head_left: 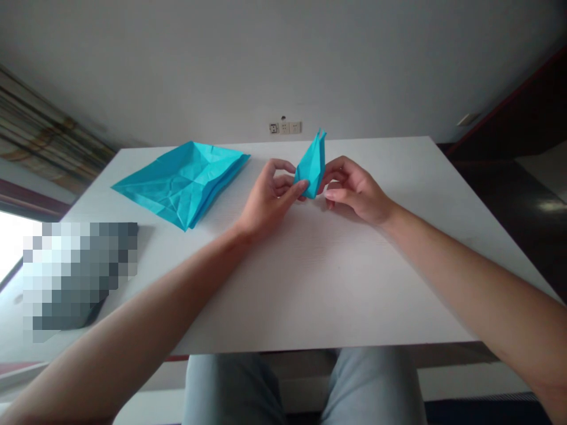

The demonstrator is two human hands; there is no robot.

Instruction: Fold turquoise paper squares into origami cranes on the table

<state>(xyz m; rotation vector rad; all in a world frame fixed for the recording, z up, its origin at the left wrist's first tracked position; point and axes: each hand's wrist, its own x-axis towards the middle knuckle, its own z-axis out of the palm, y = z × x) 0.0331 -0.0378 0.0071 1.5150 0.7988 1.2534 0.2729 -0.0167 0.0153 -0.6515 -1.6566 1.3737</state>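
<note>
A small folded piece of blue paper (312,162), narrow and pointed at the top, is held upright above the white table (319,277). My left hand (270,198) pinches its lower left edge with thumb and fingers. My right hand (352,189) grips its lower right side, fingers curled. Both forearms reach in from the near edge.
A stack of creased blue paper sheets (183,180) lies flat on the table's far left. A blurred-out dark object (80,277) sits at the left edge. Wall sockets (284,127) are behind the table. My knees (301,383) show under the near edge.
</note>
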